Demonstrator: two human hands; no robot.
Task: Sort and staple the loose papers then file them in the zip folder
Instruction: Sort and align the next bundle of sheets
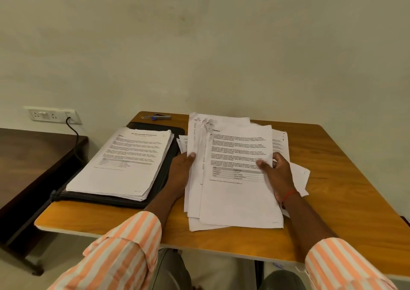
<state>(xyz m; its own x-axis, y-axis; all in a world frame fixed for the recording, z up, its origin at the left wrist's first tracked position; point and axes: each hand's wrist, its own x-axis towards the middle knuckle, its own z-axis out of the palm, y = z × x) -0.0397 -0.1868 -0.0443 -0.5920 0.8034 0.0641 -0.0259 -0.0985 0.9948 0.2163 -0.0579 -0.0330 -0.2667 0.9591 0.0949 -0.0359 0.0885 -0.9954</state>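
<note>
With left hand point(180, 172) and right hand point(278, 172), gripping loose papers point(237, 201) by opposite edges; paper stack point(124, 163) on zip folder point(99, 199) just left.

We see the loose papers point(235, 192) as an uneven fan of white printed sheets right of centre on the surface point(337, 183), the top one showing paragraphs and a small table, with a few more sheets poking out beneath at the right. Left of them the black zip folder point(99, 197) lies flat and slanted, a thick, fairly squared stack of printed pages point(124, 158) covering most of it. The small blue and silver stapler point(161, 117) sits at the far edge, just beyond the folder.
</note>
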